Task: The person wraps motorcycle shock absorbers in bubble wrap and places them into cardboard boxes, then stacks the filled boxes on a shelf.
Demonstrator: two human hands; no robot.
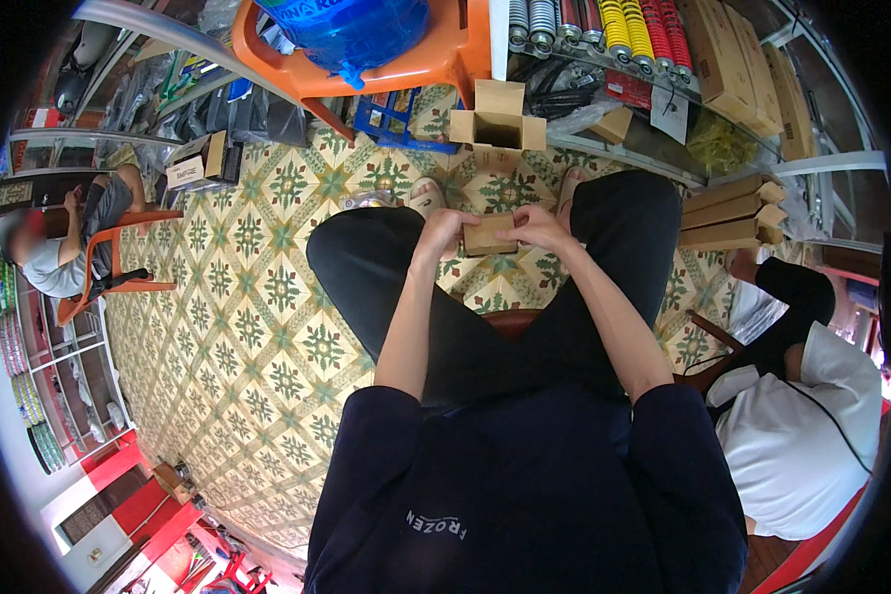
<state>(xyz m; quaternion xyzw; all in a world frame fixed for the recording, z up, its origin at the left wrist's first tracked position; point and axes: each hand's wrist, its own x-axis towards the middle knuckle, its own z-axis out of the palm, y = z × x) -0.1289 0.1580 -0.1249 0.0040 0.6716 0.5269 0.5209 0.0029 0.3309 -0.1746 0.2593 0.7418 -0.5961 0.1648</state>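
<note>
underfoot, patterned floor tiles [257,327] spread beneath 2 hands [444,233] holding a small cardboard box [488,236].

Box [489,236] between the hands: plain brown card, same brown as the open box [498,127] on the floor and the stacked boxes [731,213] at right. Floor [257,327]: cream tiles, repeating green-and-tan diamond medallion pattern. Chair [366,71] orange, jug [351,30] blue, springs [629,28] yellow, red and grey, trousers [386,267] black, shirt [525,495] navy.
</note>
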